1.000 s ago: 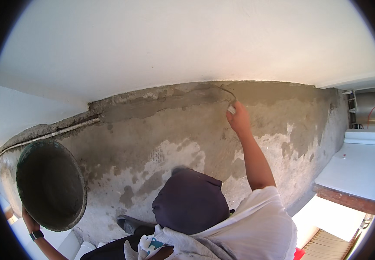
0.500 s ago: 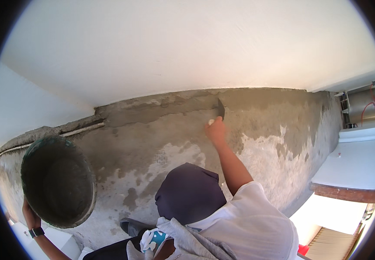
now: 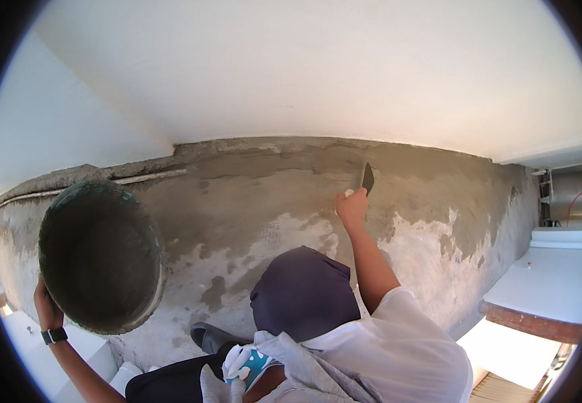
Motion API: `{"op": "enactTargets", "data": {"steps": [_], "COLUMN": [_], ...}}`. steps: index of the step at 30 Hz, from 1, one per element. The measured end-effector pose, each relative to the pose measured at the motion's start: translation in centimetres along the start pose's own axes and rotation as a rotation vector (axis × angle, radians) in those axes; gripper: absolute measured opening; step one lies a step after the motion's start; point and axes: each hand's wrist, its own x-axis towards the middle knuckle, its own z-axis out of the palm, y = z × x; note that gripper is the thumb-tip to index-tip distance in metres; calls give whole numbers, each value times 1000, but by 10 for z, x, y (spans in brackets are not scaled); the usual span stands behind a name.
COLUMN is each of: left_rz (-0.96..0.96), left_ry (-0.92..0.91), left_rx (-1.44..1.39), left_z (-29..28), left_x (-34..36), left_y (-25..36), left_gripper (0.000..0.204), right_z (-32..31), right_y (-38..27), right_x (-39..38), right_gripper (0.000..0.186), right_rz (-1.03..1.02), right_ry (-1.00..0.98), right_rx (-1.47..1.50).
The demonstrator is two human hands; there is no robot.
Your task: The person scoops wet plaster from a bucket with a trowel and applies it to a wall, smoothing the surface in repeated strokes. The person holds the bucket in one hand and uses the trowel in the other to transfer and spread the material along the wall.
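My right hand (image 3: 353, 207) is closed around the handle of a small trowel (image 3: 368, 177). Its dark blade points up toward the white wall and lies at or just over a band of damp grey mortar (image 3: 331, 160); whether it touches cannot be told. On the left, my left hand (image 3: 49, 305) grips the outer side of a round dark bucket (image 3: 148, 305), with some fingers hidden by it. The bucket is tipped so its mouth shows, and grey residue coats the inside.
A smooth white wall (image 3: 318, 74) borders the patchy cement surface (image 3: 291, 232). A thin pipe (image 3: 150, 177) runs along that border behind the bucket. At the right are a white ledge (image 3: 539, 279) and a metal tank (image 3: 570, 195). A dark sandal (image 3: 209, 336) shows low down.
The view has shifted slightly. The trowel blade has turned and sits a little farther from the white wall's edge. My left hand keeps hold of the bucket.
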Motion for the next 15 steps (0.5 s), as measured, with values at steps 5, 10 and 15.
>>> {"op": "enactTargets", "data": {"steps": [5,10,15], "left_rz": [20,9,-54], "left_ry": [51,52,106], "left_rx": [-30,-32,-74], "left_z": [-2,-14,-37], "left_x": [-2,-2,1], "left_y": [-4,-6,-12], "left_gripper": [44,45,47], "right_z": [28,56,14], "right_y": [-43,-80,-15], "right_x": [-35,-64,3], "right_gripper": [42,42,43], "right_rz": [-18,-232,-208], "right_ry": [-227,-370,33], "right_rx": [-48,68,58]}}
